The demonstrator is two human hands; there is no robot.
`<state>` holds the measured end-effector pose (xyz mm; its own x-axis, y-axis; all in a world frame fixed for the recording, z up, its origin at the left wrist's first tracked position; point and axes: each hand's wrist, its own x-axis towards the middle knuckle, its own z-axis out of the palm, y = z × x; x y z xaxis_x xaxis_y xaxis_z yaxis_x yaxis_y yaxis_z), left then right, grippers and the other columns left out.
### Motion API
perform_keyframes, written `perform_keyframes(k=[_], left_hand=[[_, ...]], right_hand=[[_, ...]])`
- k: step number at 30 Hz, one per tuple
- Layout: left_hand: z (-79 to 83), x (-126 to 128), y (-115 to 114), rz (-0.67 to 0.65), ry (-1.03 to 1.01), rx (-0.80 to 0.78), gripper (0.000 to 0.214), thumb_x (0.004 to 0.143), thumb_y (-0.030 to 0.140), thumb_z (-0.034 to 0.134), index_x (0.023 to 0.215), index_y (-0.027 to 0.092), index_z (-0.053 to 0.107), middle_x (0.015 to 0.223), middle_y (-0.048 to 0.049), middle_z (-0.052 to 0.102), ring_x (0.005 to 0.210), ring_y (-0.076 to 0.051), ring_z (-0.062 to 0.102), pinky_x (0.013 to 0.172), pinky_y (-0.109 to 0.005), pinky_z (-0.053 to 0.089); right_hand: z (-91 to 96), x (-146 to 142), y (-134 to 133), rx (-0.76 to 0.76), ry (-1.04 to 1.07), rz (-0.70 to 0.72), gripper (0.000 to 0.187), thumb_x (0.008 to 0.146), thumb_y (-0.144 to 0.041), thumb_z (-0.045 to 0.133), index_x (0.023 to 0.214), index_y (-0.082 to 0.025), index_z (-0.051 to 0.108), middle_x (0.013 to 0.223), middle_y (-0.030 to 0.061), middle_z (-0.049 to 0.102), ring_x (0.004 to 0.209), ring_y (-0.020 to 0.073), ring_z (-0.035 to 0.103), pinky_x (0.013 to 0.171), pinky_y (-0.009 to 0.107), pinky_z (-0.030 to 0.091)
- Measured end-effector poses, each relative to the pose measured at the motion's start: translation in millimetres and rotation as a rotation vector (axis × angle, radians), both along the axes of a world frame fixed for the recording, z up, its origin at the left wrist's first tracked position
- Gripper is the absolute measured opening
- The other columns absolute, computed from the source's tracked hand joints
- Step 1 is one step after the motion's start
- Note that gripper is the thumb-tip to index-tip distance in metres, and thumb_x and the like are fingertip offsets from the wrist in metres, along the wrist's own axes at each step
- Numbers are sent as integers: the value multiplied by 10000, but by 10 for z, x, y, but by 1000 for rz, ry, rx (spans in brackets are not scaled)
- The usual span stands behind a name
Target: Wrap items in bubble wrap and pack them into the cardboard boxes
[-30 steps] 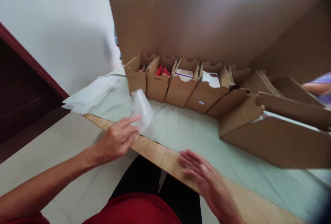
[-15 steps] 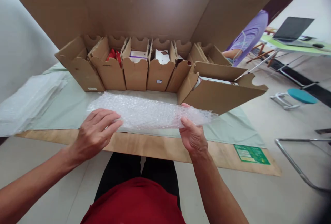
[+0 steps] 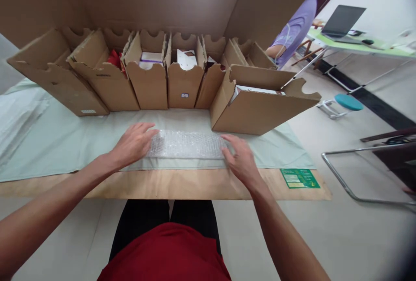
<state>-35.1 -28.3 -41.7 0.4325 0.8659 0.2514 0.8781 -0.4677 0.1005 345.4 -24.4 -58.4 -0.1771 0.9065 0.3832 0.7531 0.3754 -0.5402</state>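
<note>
A strip of clear bubble wrap (image 3: 191,144), folded into a flat rectangle, lies on the pale green cloth in front of me. My left hand (image 3: 134,142) grips its left end, with the fingers along the far side and the thumb hidden or merged with them. At the opposite end my right hand (image 3: 240,157) holds the wrap between thumb and fingers, the thumb at the near corner. Whether anything is inside the wrap I cannot tell.
Behind the wrap stands a row of cardboard bins (image 3: 184,88) holding boxes and red packets. An angled bin (image 3: 260,108) stands at right. Bubble wrap sheets (image 3: 22,116) lie at left. A green label (image 3: 299,179) is on the wooden edge. Another person's purple sleeve (image 3: 297,30) shows behind.
The bubble wrap has become shorter and flatter, its loose right end now tucked in, and it has come down onto the cloth. My right hand has shifted to its end. The view has moved.
</note>
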Motion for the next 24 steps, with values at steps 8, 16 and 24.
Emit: perform_keyframes(k=[8, 16, 24], left_hand=[[-107, 157, 341, 66, 197, -43, 337, 870, 166, 524, 1135, 215, 726, 1047, -150, 715, 995, -337, 652, 831, -474, 546], [-131, 239, 176, 96, 153, 76, 281, 927, 124, 472, 1040, 190, 721, 1239, -190, 699, 1077, -348, 666, 882, -513, 539], [135, 336, 155, -151, -10, 14, 682, 877, 258, 586, 1537, 172, 437, 1565, -189, 515, 1533, -369, 363, 1196, -568, 347]], right_hand=[[-255, -170, 328, 98, -313, -81, 84, 920, -178, 591, 913, -229, 658, 921, 97, 712, 876, 285, 613, 764, 399, 431], [-64, -181, 104, 171, -103, -12, 123, 877, -153, 606, 828, -232, 526, 1231, 127, 697, 1139, 304, 640, 884, 411, 416], [212, -140, -185, 199, 78, 236, 180, 910, -169, 583, 798, -270, 484, 1087, 31, 783, 1161, 287, 665, 1027, 483, 412]])
